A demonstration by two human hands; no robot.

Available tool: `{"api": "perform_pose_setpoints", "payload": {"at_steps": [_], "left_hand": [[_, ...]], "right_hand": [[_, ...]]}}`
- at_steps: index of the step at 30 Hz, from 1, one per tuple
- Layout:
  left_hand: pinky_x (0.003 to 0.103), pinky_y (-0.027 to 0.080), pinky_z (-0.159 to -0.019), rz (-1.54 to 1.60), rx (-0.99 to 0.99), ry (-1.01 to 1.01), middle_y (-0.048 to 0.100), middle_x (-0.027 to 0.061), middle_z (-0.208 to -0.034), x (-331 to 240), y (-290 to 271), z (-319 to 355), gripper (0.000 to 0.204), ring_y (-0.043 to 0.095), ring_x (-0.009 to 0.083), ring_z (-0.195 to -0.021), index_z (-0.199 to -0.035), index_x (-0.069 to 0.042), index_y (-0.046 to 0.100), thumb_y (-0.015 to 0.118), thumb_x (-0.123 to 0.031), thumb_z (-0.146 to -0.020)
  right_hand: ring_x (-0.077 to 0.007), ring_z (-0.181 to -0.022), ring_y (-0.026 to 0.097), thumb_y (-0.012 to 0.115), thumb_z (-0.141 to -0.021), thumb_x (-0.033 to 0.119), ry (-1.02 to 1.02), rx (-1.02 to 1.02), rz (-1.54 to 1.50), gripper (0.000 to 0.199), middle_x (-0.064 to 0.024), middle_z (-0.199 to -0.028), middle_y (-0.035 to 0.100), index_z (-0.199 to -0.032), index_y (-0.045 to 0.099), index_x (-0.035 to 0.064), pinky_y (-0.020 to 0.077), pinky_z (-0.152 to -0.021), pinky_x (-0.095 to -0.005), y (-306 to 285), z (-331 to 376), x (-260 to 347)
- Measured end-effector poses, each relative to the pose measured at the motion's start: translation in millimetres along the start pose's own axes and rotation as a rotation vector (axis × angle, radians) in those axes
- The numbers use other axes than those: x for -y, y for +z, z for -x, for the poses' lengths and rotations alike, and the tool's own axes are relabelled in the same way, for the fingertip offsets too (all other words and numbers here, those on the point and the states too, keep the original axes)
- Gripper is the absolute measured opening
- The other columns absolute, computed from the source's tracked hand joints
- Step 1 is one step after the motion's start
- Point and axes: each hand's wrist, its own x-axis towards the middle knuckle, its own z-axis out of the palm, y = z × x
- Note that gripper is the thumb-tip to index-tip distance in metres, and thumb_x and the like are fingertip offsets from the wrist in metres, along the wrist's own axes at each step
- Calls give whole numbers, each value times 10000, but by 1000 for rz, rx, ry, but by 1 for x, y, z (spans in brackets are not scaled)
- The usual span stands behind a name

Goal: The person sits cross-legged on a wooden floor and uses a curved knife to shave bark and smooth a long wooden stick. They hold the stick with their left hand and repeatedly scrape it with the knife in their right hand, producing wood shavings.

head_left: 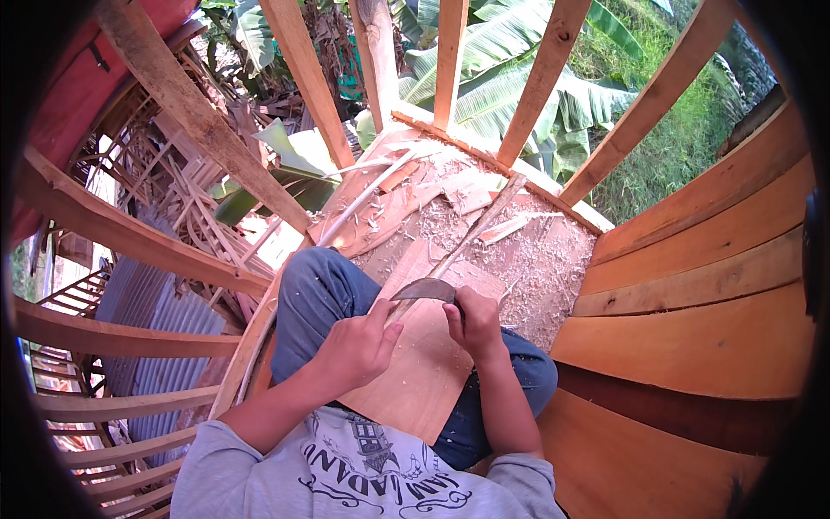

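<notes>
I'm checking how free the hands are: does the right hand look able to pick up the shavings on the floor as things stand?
Probably not: the right hand grips the curved blade and would likely need to free itself first. Otherwise, the way to the nearby shavings looks open.

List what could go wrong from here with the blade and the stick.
The tip of the curved blade sits close to the left hand, so a slip might cut it.

The board lies over the legs with no clamp visible; it could shift beneath the stick, throwing off the right hand.
</notes>
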Motion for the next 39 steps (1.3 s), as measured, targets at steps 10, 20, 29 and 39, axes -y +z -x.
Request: {"api": "perform_pose_setpoints", "payload": {"at_steps": [10,20,29,39], "left_hand": [[472,440,-530,20,35,-5,549,212,-587,-4,-2,-4,256,580,404,-584,-1073,25,468,473,-173,-911],[476,457,-527,11,38,1,555,224,-570,-6,-2,-6,259,589,403,-570,-1043,25,471,472,-199,-913],[468,449,-492,-45,26,19,550,207,-548,-4,-5,-4,246,586,386,-539,-1027,22,472,472,-195,-911],[449,426,-482,-95,32,31,534,174,-538,-2,-6,-4,207,578,369,-537,-1034,4,475,477,-155,-901]], "right_hand": [[-316,-503,531,574,-877,164,128,-111,-42,164,-131,-596,513,-804,546,20,397,-471,-373,-2,0,-6],[-317,-506,533,592,-858,165,151,-158,-11,163,-139,-609,503,-793,537,27,395,-470,-377,-3,0,-9],[-303,-490,516,575,-879,160,247,-196,-12,171,-132,-607,507,-793,540,16,382,-459,-361,0,0,-7],[-312,-498,520,597,-864,152,243,-225,-34,177,-123,-611,501,-772,527,18,393,-466,-368,-3,-6,-7]]}}
